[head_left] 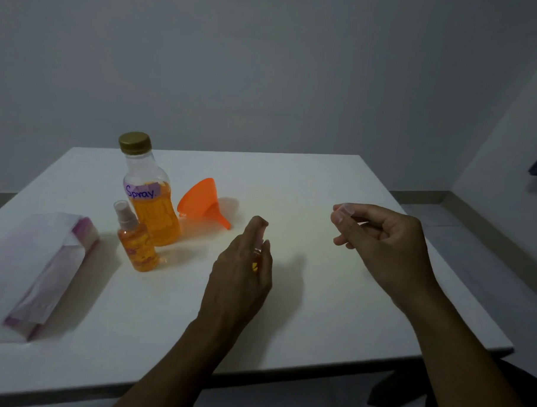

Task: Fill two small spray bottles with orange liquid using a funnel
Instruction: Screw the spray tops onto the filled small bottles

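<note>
My left hand (243, 263) grips a small spray bottle (255, 262) with orange liquid; the hand hides nearly all of it, and one finger lies over its top. My right hand (379, 236) hovers to the right and pinches a small clear cap (344, 210) in its fingertips. A second small spray bottle (136, 243), full of orange liquid and capped, stands at the left. Behind it stands a larger bottle (150, 195) of orange liquid with a gold lid and a purple "Spray" label. An orange funnel (201, 202) lies on its side beside that bottle.
All of this sits on a white table (318, 313) against a grey wall. A white and pink packet (33, 270) lies at the table's left edge. The table's right edge drops to the floor near my right forearm.
</note>
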`<state>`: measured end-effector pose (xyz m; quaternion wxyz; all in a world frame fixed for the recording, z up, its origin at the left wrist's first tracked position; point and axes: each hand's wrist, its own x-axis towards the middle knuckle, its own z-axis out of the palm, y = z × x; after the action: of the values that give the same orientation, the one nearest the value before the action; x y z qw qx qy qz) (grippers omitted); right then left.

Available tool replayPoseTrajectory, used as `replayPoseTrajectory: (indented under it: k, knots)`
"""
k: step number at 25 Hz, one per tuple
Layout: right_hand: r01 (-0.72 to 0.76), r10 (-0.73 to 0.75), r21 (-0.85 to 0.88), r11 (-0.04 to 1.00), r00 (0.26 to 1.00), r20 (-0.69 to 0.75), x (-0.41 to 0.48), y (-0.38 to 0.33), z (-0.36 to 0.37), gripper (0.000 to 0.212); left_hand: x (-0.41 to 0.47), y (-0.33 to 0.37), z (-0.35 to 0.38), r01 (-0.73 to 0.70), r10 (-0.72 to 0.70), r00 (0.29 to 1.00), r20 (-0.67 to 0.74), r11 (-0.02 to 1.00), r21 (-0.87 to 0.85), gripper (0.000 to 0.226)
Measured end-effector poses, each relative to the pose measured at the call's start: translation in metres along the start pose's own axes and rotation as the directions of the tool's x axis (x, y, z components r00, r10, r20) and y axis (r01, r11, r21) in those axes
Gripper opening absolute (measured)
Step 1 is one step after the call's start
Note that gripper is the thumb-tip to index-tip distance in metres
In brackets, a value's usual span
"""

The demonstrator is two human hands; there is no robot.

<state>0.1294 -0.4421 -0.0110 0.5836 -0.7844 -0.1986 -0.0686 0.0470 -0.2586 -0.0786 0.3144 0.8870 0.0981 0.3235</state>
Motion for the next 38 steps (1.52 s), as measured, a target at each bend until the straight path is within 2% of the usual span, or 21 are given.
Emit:
replayPoseTrajectory:
  k: [5,10,13,15,17,23,26,30,33,35,38]
  knots:
    - [0.016,-0.016,-0.001,1.000,1.000,-0.009,0.000,-0.001,-0.002,0.018,0.001,-0.005,0.001,-0.063,0.067,0.997,-0.042,0.995,0.082,0.034]
    - [0.014,-0.014,0.001,1.000,1.000,0.009,-0.001,0.002,-0.001,0.020,-0.001,0.006,-0.009,-0.005,0.007,1.000,-0.027,0.996,0.085,0.046]
    - [0.032,-0.032,0.010,0.999,0.999,0.025,-0.001,0.004,0.005,0.021,-0.007,0.012,-0.022,0.038,-0.034,0.997,0.069,0.997,-0.064,0.044]
    - [0.031,-0.033,0.034,0.999,0.998,0.060,-0.002,0.003,0.009,0.026,-0.009,0.011,-0.028,0.017,0.013,0.982,0.191,0.988,-0.152,0.036]
    - [0.036,-0.042,0.055,0.998,0.993,0.114,-0.003,0.001,0.015,0.031,-0.010,0.007,-0.033,-0.008,0.052,0.966,0.255,0.985,-0.171,0.036]
    - [0.080,-0.081,0.014,0.997,0.974,0.212,-0.006,-0.001,0.036,0.032,-0.008,0.004,-0.040,-0.023,0.077,0.963,0.256,0.978,-0.208,0.035]
    - [0.101,-0.103,0.021,0.995,0.976,0.193,-0.010,-0.003,0.044,0.024,-0.008,0.004,-0.040,-0.041,0.089,0.974,0.208,0.973,-0.226,0.033]
    - [0.212,-0.206,-0.025,0.977,0.966,0.154,-0.020,-0.019,0.058,0.046,-0.006,0.001,-0.040,-0.053,0.085,0.987,0.138,0.974,-0.221,0.035]
    - [0.279,-0.273,-0.025,0.960,0.952,0.142,-0.023,-0.014,0.062,0.039,-0.003,-0.003,-0.049,-0.051,0.079,0.988,0.134,0.978,-0.202,0.038]
    - [0.211,-0.211,0.022,0.977,0.957,0.199,-0.022,-0.007,0.065,0.034,-0.002,-0.007,-0.057,-0.021,0.051,0.987,0.155,0.981,-0.193,0.040]
    - [0.108,-0.111,0.028,0.994,0.954,0.277,-0.028,-0.001,0.082,0.047,-0.007,-0.023,-0.078,0.050,-0.017,0.979,0.202,0.986,-0.161,0.043]
